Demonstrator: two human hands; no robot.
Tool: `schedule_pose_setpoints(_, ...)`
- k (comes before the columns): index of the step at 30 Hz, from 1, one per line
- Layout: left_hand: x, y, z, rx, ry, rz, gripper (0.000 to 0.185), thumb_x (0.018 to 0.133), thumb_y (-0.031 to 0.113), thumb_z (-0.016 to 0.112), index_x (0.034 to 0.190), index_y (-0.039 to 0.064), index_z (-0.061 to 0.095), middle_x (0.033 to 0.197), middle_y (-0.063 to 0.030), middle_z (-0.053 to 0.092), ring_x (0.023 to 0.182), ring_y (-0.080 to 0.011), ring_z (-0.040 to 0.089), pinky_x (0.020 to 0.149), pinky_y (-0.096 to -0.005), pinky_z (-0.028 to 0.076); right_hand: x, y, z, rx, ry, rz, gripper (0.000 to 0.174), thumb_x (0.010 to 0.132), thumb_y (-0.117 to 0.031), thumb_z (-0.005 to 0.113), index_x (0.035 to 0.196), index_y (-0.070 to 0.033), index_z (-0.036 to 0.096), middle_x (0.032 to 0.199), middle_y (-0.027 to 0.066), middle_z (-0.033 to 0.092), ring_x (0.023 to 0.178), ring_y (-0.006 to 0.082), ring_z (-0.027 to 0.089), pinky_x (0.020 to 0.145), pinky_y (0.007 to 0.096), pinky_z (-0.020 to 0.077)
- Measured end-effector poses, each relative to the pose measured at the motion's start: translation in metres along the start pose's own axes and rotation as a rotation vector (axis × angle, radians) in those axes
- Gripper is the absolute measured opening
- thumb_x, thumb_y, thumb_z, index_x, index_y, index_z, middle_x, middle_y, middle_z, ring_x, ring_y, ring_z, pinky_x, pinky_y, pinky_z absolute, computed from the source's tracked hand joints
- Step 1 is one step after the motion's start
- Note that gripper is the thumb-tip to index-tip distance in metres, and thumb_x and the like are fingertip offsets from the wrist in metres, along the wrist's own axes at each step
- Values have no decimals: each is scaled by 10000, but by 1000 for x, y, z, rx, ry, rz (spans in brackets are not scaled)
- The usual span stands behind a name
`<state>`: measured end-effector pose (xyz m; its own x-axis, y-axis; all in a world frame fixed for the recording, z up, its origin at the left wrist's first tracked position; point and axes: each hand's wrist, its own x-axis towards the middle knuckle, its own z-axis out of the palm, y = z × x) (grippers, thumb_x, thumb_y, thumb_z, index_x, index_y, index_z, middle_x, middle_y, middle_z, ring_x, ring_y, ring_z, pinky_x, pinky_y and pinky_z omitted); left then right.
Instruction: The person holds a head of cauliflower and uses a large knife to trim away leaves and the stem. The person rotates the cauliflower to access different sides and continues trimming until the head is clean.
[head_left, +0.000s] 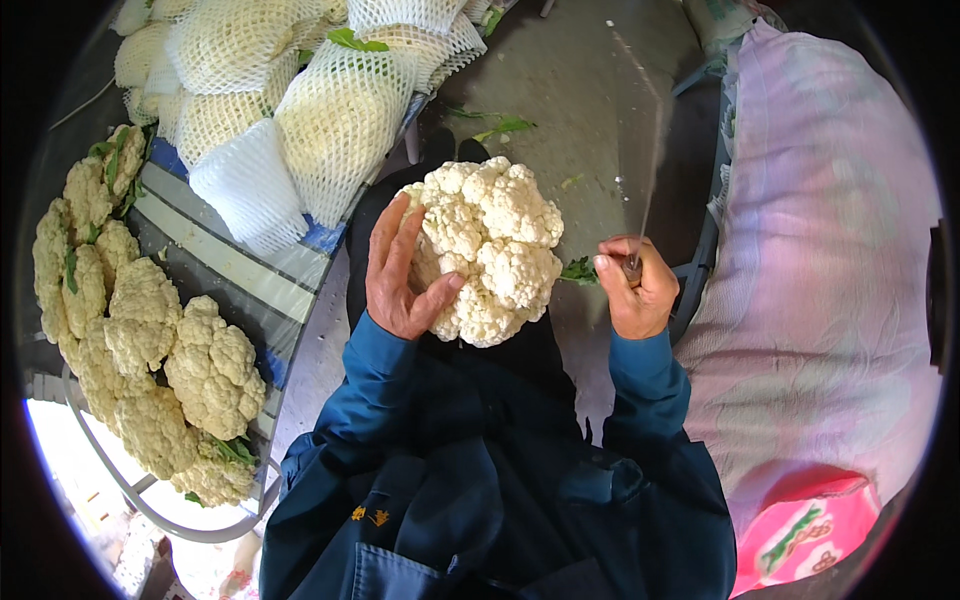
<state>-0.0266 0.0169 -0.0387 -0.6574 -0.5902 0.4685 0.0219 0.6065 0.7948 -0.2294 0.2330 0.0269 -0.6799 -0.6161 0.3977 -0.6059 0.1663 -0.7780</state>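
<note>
A large white cauliflower head (491, 251) is held over my lap by my left hand (409, 274), its thumb on the florets and its fingers along the left side. My right hand (637, 285), a little to the right of the cauliflower, is closed around the brown handle of a knife (651, 150). The long blade points away from me and is blurred. A green leaf (580, 271) shows between the cauliflower and my right hand. The underside of the cauliflower is hidden.
On a table (225, 274) at the left lie several bare cauliflowers (214, 367) and, farther off, several in white foam netting (349, 120). A pink patterned cloth (817, 262) covers a bulky pile at the right, with a bright pink bag (810, 532) nearer. Leaf scraps (506, 126) lie on the floor.
</note>
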Motion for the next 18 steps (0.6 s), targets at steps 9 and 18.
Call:
schedule_pose_setpoints(9, 2, 6, 0, -43, -20, -104, 788, 829, 366, 850, 1438, -44, 561, 1558, -274, 448, 1442, -440, 455, 1158, -494, 409, 2, -10, -10, -169, 43, -127, 175, 820, 55, 788, 946, 44, 668, 856, 122, 681, 661, 139, 643, 603, 264, 495)
schedule_pose_setpoints(18, -15, -28, 21, -287, 61, -293, 648, 910, 322, 749, 1448, 6, 574, 1536, -259, 459, 1412, -406, 486, 1157, -461, 420, 18, -28, -21, -377, -192, -564, 227, 624, 49, 757, 708, 6, 551, 668, 122, 525, 483, 310, 527, 451, 345, 429)
